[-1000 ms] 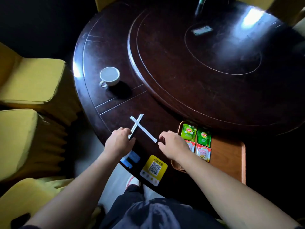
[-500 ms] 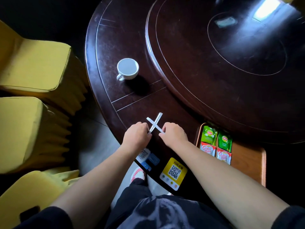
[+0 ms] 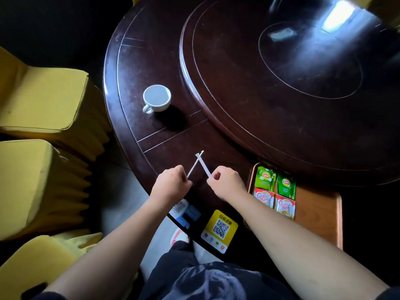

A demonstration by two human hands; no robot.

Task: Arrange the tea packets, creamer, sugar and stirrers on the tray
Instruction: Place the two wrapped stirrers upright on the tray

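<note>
- Two thin white paper-wrapped stirrers are held over the dark round wooden table; their far ends cross.
- The left hand pinches the thinner white stirrer with closed fingers.
- The right hand pinches the flat white stirrer between thumb and forefinger.
- The brown wooden tray lies just right of the right hand, at the table edge.
- In its left part lie two green tea packets and, nearer the person, two red-and-white creamer packets.
- A white ceramic cup stands well apart to the left.
</note>
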